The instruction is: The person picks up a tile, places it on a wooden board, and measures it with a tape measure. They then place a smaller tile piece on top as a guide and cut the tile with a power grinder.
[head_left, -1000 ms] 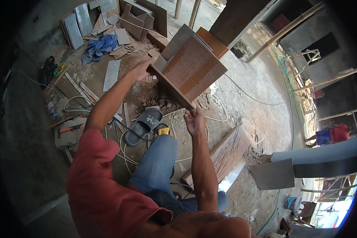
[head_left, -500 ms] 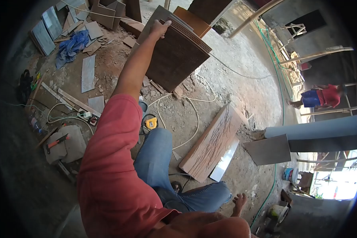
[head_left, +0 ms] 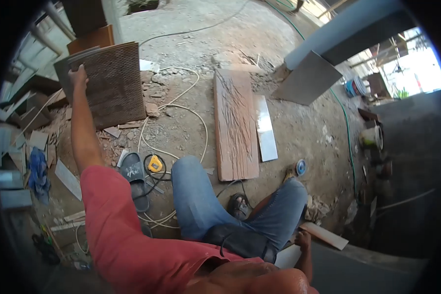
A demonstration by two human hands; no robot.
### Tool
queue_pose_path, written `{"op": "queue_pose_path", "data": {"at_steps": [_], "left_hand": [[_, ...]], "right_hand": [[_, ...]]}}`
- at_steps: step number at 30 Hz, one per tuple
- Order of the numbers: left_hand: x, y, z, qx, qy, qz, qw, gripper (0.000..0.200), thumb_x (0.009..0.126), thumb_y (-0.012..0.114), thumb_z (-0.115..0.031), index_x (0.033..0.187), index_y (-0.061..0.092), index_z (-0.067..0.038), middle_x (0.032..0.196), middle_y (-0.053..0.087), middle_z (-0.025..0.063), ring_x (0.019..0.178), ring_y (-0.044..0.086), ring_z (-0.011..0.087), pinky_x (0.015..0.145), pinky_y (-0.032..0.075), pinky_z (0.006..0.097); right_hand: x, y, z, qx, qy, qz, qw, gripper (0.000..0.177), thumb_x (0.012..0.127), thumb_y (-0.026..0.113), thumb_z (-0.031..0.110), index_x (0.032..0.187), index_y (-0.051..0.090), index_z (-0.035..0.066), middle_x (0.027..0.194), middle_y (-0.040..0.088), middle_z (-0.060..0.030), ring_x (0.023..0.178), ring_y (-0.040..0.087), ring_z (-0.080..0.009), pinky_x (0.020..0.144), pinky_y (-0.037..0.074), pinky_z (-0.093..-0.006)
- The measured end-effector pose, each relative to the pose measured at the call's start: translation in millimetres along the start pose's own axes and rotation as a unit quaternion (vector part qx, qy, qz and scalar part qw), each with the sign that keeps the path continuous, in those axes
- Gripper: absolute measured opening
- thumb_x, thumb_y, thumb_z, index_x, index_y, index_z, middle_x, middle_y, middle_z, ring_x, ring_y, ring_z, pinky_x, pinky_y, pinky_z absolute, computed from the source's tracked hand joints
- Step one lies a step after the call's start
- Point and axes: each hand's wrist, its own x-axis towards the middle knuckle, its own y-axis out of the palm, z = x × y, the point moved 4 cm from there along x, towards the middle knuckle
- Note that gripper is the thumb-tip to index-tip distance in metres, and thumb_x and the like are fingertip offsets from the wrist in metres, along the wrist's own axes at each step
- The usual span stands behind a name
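My left hand (head_left: 78, 77) reaches out at the upper left, its fingers closed over the top edge of a large brown tile (head_left: 113, 83) with a ridged grid back. This tile stands upright in a leaning group, with grey and orange-brown sheets (head_left: 90, 40) behind it. At the lower right, my right hand (head_left: 303, 239) is beside my right thigh with its fingers curled. Whether anything is in it does not show. Near that hand lie a narrow tile strip (head_left: 324, 235) and a pale tile piece (head_left: 288, 256).
A scored reddish slab (head_left: 235, 127) lies ahead beside a shiny white strip (head_left: 265, 128). A yellow tape measure (head_left: 155, 163), a sandal (head_left: 134, 172) and looped cable (head_left: 206, 122) are on the floor. Rubble surrounds the tile's foot. A grinder-like disc (head_left: 301, 167) lies near my right knee.
My view has turned right, so the standing tiles appear farther left. My left hand stays on the tile's edge. My right hand, with fingers spread before, is now curled and lower.
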Motion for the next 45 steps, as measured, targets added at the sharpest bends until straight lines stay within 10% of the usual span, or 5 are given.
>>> {"op": "queue_pose_path", "data": {"at_steps": [7, 10, 24, 37, 45], "left_hand": [[-327.8, 207.0, 53.7, 0.166, 0.401, 0.399, 0.808, 0.075, 0.076, 0.069, -0.030, 0.137, 0.032, -0.003, 0.141, 0.030, 0.0243, 0.131, 0.028, 0.0377, 0.108, 0.023, 0.0412], [-507.9, 245.7, 99.1, 0.312, 0.279, 0.603, 0.679, 0.097, 0.065, 0.078, -0.035, 0.141, 0.024, -0.008, 0.145, 0.011, 0.0300, 0.131, 0.018, 0.0495, 0.108, 0.023, 0.0475], [-587.4, 259.3, 148.7, 0.503, 0.200, 0.588, 0.601, 0.118, 0.057, 0.084, -0.030, 0.146, 0.007, -0.018, 0.148, -0.008, 0.0272, 0.133, -0.007, 0.0527, 0.105, 0.009, 0.0643], [-586.2, 260.7, 148.3, 0.510, 0.161, 0.609, 0.586, 0.119, 0.060, 0.083, -0.028, 0.146, 0.003, -0.018, 0.147, -0.011, 0.0264, 0.133, -0.010, 0.0514, 0.105, 0.006, 0.0647], [-584.2, 260.0, 136.8, 0.496, 0.157, 0.622, 0.585, 0.116, 0.062, 0.082, -0.023, 0.146, 0.003, -0.015, 0.146, -0.013, 0.0293, 0.133, -0.011, 0.0511, 0.103, 0.003, 0.0673]], "right_hand": [[43.5, 76.4, 191.4, -0.062, -0.083, 0.056, 0.993, 0.040, 0.087, 0.052, 0.016, 0.119, 0.050, -0.007, 0.085, 0.060, -0.0105, 0.065, 0.058, -0.0157, 0.054, 0.046, -0.0294], [122.9, 80.4, 307.9, -0.260, -0.287, 0.015, 0.922, 0.037, 0.085, 0.054, 0.022, 0.113, 0.056, -0.002, 0.082, 0.062, -0.0142, 0.072, 0.060, -0.0188, 0.066, 0.048, -0.0324], [251.2, 79.8, 788.4, -0.092, -0.570, -0.292, 0.763, 0.049, 0.079, 0.054, 0.015, 0.127, 0.045, 0.011, 0.136, 0.038, -0.0169, 0.113, 0.047, -0.0396, 0.094, 0.041, -0.0446], [213.0, 85.5, 842.9, -0.263, -0.650, -0.315, 0.639, 0.039, 0.075, 0.060, 0.012, 0.113, 0.052, 0.018, 0.114, 0.053, -0.0064, 0.116, 0.045, -0.0284, 0.092, 0.038, -0.0496], [237.1, 3.6, 775.3, -0.525, -0.529, -0.045, 0.665, 0.015, 0.076, 0.063, 0.014, 0.091, 0.062, 0.011, 0.089, 0.064, -0.0158, 0.086, 0.061, -0.0334, 0.071, 0.047, -0.0450]]}}
